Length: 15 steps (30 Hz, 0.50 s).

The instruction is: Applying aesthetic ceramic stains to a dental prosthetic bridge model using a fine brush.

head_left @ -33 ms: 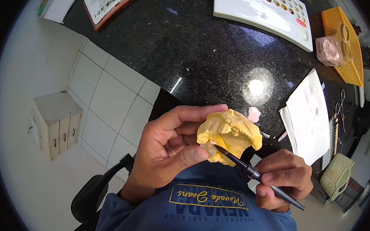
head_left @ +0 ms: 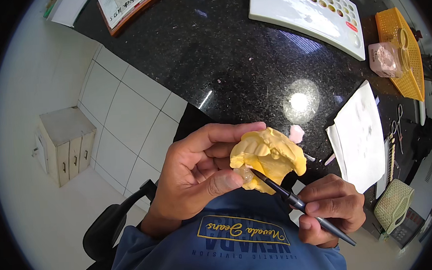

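Note:
My left hand (head_left: 198, 170) is closed round a yellow dental cast (head_left: 273, 146), its thumb and fingers gripping the left side. Beside the thumb tip, a small translucent whitish piece (head_left: 245, 174) sits against the cast. A slim black pen-like tool (head_left: 292, 199), perhaps a brush, is held pencil-fashion in my right hand (head_left: 334, 207). Its pointed tip reaches the cast right next to the translucent piece; whether it touches cannot be made out. Just behind the cast, a small pale pink lump (head_left: 296, 133) lies on the dark countertop (head_left: 211, 52).
A white palette (head_left: 303, 20) with coloured wells lies at the back. On the right are a yellow basket (head_left: 398, 76), a pink-filled jar (head_left: 384, 59), a smudged white cloth or paper (head_left: 358, 137), scissor-like forceps (head_left: 399, 120) and a pale green woven basket (head_left: 394, 205). An orange-edged frame (head_left: 122, 17) rests back left.

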Each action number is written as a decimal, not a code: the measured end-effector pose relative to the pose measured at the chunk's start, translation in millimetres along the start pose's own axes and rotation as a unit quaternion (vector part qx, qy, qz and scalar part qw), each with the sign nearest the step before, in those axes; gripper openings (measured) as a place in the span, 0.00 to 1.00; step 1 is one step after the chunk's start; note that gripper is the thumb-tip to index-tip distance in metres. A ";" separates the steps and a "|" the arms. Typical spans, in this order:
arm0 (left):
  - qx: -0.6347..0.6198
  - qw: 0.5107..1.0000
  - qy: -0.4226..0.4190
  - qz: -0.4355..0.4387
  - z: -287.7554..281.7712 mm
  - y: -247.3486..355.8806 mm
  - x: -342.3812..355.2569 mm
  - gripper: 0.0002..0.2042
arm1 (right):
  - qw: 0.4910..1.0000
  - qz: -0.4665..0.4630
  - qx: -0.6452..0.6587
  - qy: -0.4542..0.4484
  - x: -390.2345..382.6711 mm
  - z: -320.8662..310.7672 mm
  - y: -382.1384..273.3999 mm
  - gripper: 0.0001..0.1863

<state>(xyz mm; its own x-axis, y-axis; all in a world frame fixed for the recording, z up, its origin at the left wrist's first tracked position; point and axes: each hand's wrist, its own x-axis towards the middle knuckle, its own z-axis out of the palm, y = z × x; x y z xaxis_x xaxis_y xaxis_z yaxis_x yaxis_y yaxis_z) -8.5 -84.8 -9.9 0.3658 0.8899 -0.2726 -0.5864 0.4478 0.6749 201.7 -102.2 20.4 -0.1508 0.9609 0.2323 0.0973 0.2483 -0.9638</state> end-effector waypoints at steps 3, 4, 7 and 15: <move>0.001 1.000 0.001 0.000 -0.8 0.3 1.0 0.23 | 1.000 0.008 -0.025 -0.016 3.3 -0.3 -1.8 0.11; 0.000 1.000 -0.001 0.001 -2.1 0.5 2.4 0.23 | 0.999 0.007 -0.027 -0.016 3.5 -1.1 -1.3 0.11; -0.001 1.000 -0.011 0.012 -4.2 -2.2 5.5 0.23 | 0.998 -0.012 0.049 0.023 -8.1 -4.1 0.7 0.10; 0.082 0.993 0.054 0.070 -0.7 -6.1 4.9 0.29 | 0.991 0.006 -0.110 0.072 -7.9 -28.0 1.9 0.09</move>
<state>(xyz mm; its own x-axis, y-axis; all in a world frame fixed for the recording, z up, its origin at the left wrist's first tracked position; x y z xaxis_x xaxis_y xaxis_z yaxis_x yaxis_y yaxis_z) -3.7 -83.0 -15.8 0.2034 0.9508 -0.2337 -0.4967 0.3060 0.8122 230.6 -105.9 20.4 -0.0073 0.9676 0.2525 0.3128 0.2420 -0.9185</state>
